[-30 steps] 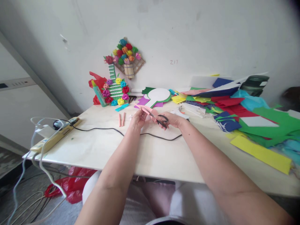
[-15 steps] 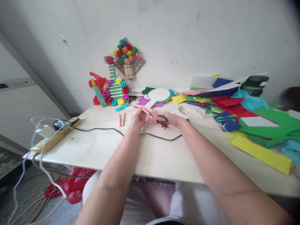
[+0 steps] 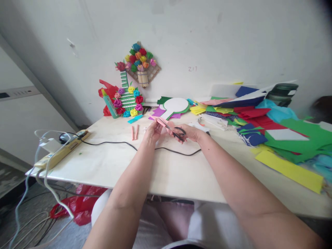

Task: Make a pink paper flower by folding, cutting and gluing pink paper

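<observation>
Grip of left hand (image 3: 153,131) closed on thin pink paper (image 3: 164,121); right (image 3: 187,132) holds black-handled scissors (image 3: 178,133), blades slender.

Scissors (image 3: 167,127) handles partly covered by right hand (image 3: 188,132); blade contact with pink paper (image 3: 163,121) too small to confirm. Left hand (image 3: 154,131) fingertips partly hidden. Black cord (image 3: 175,151) lost behind left forearm (image 3: 135,180) and right forearm (image 3: 220,166). Green jar (image 3: 280,94) base screened by sheets (image 3: 277,114). Dark object (image 3: 323,106) blurred, cut off at right edge. Glue bottle (image 3: 110,105) label illegible. Cabinet (image 3: 18,121) cut off at left. Red bag (image 3: 84,205) top hidden by table (image 3: 103,169).
</observation>
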### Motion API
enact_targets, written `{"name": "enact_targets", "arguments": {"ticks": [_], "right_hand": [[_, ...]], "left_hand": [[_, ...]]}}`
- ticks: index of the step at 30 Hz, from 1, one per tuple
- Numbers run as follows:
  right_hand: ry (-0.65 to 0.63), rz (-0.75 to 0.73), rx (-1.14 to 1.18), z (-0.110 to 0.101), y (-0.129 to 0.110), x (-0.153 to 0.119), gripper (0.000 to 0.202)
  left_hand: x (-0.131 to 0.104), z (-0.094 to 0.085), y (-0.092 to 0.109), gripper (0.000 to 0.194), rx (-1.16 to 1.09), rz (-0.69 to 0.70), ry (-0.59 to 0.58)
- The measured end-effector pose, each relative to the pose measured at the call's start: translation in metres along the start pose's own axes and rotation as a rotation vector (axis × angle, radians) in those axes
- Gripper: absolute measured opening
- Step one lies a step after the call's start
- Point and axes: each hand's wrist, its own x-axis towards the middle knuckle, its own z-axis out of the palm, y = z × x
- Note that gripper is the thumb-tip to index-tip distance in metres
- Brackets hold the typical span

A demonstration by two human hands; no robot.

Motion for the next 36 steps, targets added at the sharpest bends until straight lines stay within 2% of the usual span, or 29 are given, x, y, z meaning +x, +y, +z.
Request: {"name": "enact_targets", "arguments": {"ticks": [13,36], "right_hand": [[0.001,-0.069,-0.034,-0.0005,0.0060,0.0040,0.033],[0.005,-0.066,-0.095,0.0026,0.0000,0.0013,0.033]], "left_hand": [[-0.0006,0.0014,0.0004,0.010,-0.029,-0.004,0.034],[-0.0031,0.0035,0.0019,0.013,-0.034,-0.007,0.066]]}}
